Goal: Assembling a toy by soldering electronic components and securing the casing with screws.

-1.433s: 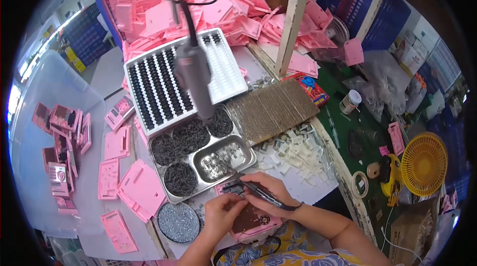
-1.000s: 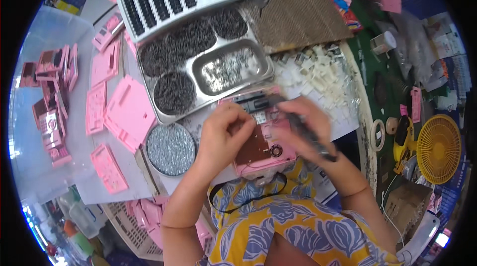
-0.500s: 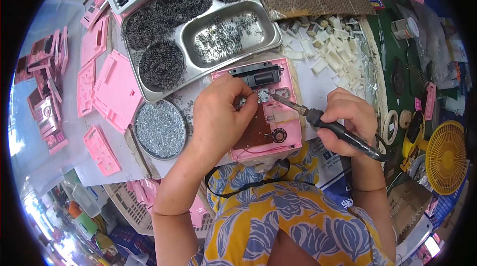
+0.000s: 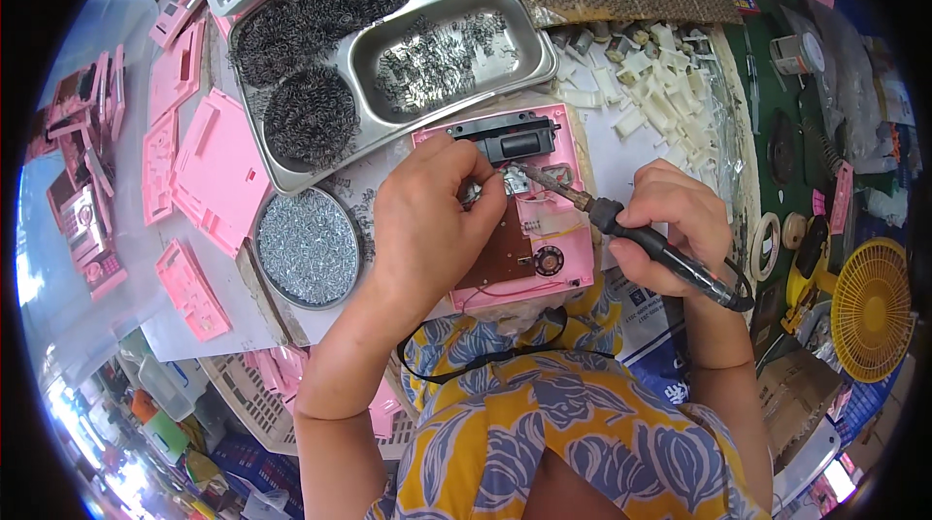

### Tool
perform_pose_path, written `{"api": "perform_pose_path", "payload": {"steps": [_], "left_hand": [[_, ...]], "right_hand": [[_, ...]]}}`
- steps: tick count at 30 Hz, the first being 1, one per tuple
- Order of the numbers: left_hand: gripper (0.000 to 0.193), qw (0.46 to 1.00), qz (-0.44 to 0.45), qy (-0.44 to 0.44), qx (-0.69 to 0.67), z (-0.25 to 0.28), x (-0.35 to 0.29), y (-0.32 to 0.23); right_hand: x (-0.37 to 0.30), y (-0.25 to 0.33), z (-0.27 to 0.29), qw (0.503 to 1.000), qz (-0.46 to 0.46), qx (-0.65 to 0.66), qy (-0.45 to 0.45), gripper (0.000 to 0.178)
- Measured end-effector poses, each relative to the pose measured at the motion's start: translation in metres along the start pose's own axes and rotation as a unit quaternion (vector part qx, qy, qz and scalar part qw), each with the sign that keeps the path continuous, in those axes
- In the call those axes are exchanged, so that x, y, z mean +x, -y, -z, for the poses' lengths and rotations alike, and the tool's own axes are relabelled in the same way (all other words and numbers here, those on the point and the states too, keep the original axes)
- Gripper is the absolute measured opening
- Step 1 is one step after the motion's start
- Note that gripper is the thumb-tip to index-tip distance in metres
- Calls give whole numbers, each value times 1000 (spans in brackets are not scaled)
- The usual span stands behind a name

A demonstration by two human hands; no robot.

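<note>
My right hand [image 4: 677, 217] grips a soldering iron [image 4: 663, 252] by its black handle. The iron slants up and left, and its tip is at a small silvery part [image 4: 516, 180] in an open pink plastic casing [image 4: 577, 272]. My left hand [image 4: 427, 214] rests over the casing's left side, thumb and fingertips pinched by that silvery part; what they hold is hidden. Inside the casing are a black plastic unit [image 4: 515, 139], a brown circuit board [image 4: 495, 253], a round black part [image 4: 549, 261] and thin red and yellow wires.
A metal tray [image 4: 364, 83] of small black springs lies beyond the casing. Left are a round dish [image 4: 311, 248] of small silvery pieces and pink panels [image 4: 221, 170]. White plastic parts [image 4: 655, 93] are piled at right, near a yellow fan [image 4: 871, 306].
The iron's tip has shifted slightly left and away from me over the silvery part. My left hand keeps its pinch in nearly the same place.
</note>
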State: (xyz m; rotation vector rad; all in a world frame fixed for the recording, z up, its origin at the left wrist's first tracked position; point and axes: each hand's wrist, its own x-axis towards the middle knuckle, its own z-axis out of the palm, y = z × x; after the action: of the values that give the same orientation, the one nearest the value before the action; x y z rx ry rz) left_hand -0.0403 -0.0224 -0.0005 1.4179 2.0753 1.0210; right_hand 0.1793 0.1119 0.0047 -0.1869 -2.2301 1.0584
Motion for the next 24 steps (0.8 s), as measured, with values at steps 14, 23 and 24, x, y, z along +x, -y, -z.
{"api": "perform_pose_path", "payload": {"steps": [14,23,24], "left_hand": [[13,1000,-5,-4,-1,0,0,0],[13,1000,4,-5,-1,-1,-1,0],[13,1000,5,-6,-2,-1,-1,0]], "right_hand": [[3,-2,2,1000,8,-11,26,29],[0,0,12,999,-10,20,23,28],[0,0,13,999,-10,20,23,28]]}}
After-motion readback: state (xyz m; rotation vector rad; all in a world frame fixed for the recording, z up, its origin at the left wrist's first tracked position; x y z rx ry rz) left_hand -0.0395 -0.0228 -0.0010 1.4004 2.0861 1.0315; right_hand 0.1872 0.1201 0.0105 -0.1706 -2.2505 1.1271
